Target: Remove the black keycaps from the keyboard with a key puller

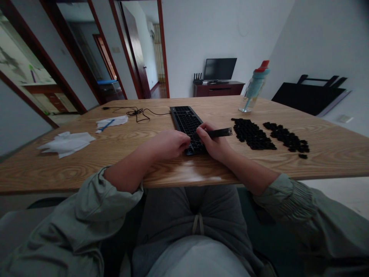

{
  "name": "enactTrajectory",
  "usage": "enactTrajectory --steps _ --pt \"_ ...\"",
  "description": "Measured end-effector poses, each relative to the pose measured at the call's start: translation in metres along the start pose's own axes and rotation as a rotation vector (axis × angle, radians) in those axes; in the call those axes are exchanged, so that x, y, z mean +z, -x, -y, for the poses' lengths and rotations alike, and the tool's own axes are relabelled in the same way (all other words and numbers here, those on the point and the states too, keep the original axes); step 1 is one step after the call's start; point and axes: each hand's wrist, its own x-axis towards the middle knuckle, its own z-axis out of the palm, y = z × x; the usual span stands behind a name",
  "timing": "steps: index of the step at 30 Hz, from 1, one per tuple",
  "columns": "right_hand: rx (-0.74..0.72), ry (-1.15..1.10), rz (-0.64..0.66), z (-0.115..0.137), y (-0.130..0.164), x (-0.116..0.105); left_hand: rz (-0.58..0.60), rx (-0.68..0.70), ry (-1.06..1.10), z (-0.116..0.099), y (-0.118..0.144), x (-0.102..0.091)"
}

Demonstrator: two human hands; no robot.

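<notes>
1. A wide wooden table (pixel 288 161) fills the middle of the view, its near edge running across in front of the seated person's lap.
2. A black keyboard (pixel 186 121) lies on the table straight ahead, set lengthwise away from the person, with its cable (pixel 138 112) curling off to the left at the far end. The near end of the keyboard is hidden under the two hands.
3. Two heaps of loose black keycaps (pixel 252 134) lie on the table to the right of the keyboard, apart from it; the second heap sits further right, with one stray cap beside it.
4. White cloths or papers (pixel 67 143) lie well to the left, and a smaller white sheet with a blue pen-like thing (pixel 107 125) on it lies behind them.
5. A clear water bottle (pixel 255 88) with a teal and red top stands upright behind the keycaps.
6. The left hand (pixel 170 144) rests curled at the keyboard's near left corner, fingers bent down onto it; whether it pinches anything I cannot tell.
7. The right hand (pixel 213 144) is closed around a thin black tool (pixel 220 133), a flat stick that points to the right over the table, while the fingertips touch the near end of the keyboard.
</notes>
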Motion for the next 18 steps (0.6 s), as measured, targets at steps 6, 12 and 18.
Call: enactTrajectory --steps 6,12,18 --pt "-0.045 -0.007 0.010 -0.001 0.003 0.000 0.010 0.015 -0.010 -0.003 0.002 -0.003" --pt "-0.030 0.002 -0.014 -0.001 0.000 0.000 0.010 -0.043 0.014 -0.005 -0.001 -0.003" --pt "0.047 0.013 -0.058 -0.003 -0.008 0.004 -0.006 -0.103 0.022 -0.001 -0.002 -0.002"
